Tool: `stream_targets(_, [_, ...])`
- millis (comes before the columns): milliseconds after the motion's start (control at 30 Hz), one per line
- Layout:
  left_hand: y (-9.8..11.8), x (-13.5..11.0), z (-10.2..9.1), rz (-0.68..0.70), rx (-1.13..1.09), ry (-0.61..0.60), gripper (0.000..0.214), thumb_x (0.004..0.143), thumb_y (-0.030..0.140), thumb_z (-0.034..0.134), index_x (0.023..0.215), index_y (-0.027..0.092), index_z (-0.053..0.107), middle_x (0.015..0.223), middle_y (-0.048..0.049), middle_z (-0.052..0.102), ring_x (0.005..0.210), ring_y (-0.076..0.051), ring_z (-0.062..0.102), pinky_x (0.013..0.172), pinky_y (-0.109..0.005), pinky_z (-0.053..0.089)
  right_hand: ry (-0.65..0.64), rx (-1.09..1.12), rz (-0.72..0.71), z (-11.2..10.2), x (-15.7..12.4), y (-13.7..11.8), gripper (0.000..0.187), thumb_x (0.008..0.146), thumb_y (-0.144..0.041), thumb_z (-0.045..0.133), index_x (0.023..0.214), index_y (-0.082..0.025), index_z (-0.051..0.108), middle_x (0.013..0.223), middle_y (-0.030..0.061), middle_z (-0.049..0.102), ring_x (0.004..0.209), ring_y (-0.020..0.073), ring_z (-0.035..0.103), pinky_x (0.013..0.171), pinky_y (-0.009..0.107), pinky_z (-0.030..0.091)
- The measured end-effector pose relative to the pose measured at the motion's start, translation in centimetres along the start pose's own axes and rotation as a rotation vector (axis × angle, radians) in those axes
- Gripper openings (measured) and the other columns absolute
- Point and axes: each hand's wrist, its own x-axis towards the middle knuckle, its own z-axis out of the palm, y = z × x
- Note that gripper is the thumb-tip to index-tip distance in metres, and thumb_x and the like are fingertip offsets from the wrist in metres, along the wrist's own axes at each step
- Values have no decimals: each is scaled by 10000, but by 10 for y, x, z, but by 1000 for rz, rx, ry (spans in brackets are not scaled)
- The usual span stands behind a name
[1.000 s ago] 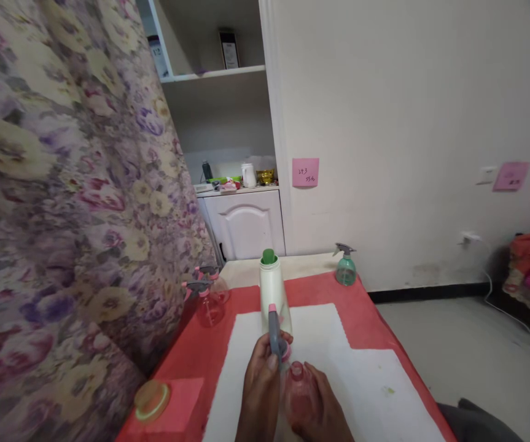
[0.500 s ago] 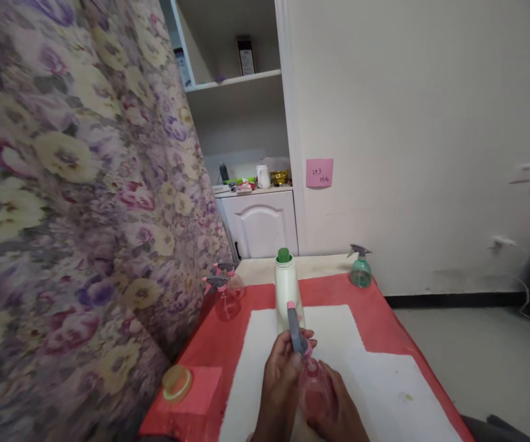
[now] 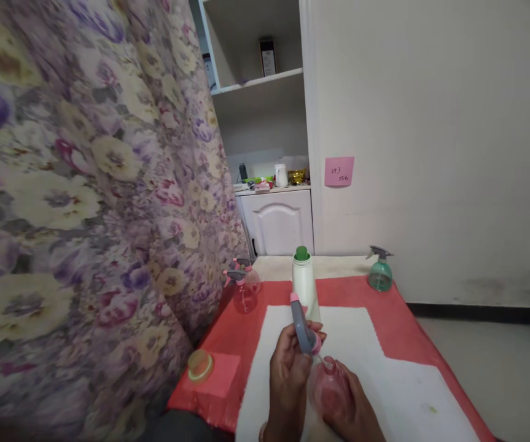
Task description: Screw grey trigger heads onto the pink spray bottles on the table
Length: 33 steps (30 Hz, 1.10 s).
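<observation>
My left hand (image 3: 288,374) is closed around a grey and pink spray nozzle head (image 3: 302,328). The head leans up and to the left, with its pink collar just above and left of a bottle mouth. A see-through pink spray bottle body (image 3: 331,393) is gripped by my right hand (image 3: 359,405). The head's thin tube seems to run down into the neck, while the collar stays apart from the rim. Directly behind my hands stands a tall pale green bottle (image 3: 304,279) with a green piece in its open top.
Two pink spray bottles (image 3: 245,298) stand at the back left, and a green spray bottle (image 3: 379,275) at the back right. A yellowish round lid (image 3: 200,366) lies on a pink paper at the left. White paper (image 3: 403,393) covers part of the red tablecloth (image 3: 361,307).
The view has turned slightly left, so everything appears further right. The spray head's collar is a little further from the bottle mouth. Both hands keep their holds.
</observation>
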Motion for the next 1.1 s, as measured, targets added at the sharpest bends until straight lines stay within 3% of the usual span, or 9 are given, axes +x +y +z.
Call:
stream_targets(167, [32, -3, 3, 101, 21, 108, 526, 688, 573, 739, 1044, 194, 656, 1090, -113, 679, 1007, -288, 631, 918, -393, 490, -3, -7, 21, -2, 1, 2, 595, 734, -330, 645, 1296, -186, 514, 1325, 129, 617, 1228, 294, 589, 1030, 396, 502])
stream_targets(300, [39, 5, -16, 151, 194, 120, 457, 741, 492, 712, 1097, 222, 617, 1177, -102, 657, 1088, -289, 606, 971, -406, 467, 30, -21, -17, 2, 1, 5, 537, 783, -404, 602, 1274, -202, 522, 1304, 134, 626, 1214, 301, 597, 1029, 438, 500])
stream_targets(467, [5, 20, -64, 125, 817, 2, 358, 779, 339, 687, 1115, 234, 627, 1090, -84, 673, 953, -245, 608, 891, -383, 485, 69, -47, -24, 6, 0, 6, 522, 793, -421, 590, 1270, -220, 523, 1277, 120, 645, 1177, 298, 629, 992, 399, 536])
stream_targets(633, [-42, 22, -114, 59, 1302, -178, 329, 828, 289, 575, 1152, 232, 567, 1151, -106, 635, 1053, -257, 589, 948, -402, 467, 74, -15, 2, 5, 0, 2, 504, 800, -430, 575, 1255, -217, 545, 1265, 123, 653, 1174, 314, 634, 987, 431, 541])
stream_targets(800, [-66, 23, -147, -24, 1411, -241, 266, 757, 221, 584, 1022, 197, 600, 1010, -99, 658, 960, -260, 604, 893, -395, 474, 84, -71, 87, 6, -1, -5, 484, 780, -423, 597, 1236, -272, 540, 1256, 113, 658, 1162, 350, 626, 1013, 532, 500])
stream_targets(933, [-77, 26, -163, -70, 1465, -261, 238, 739, 210, 572, 976, 214, 597, 967, -73, 653, 924, -242, 605, 860, -366, 466, 79, -14, 17, 8, -1, -3, 478, 781, -379, 584, 1239, -253, 534, 1253, 112, 662, 1167, 322, 631, 1010, 453, 522])
stream_targets(1100, [-85, 27, -174, -75, 1501, -277, 214, 752, 216, 556, 962, 197, 589, 959, -78, 644, 914, -235, 593, 844, -343, 453, 52, -59, 70, 3, -2, 4, 526, 760, -409, 612, 1258, -253, 547, 1260, 99, 661, 1161, 319, 636, 1020, 434, 515])
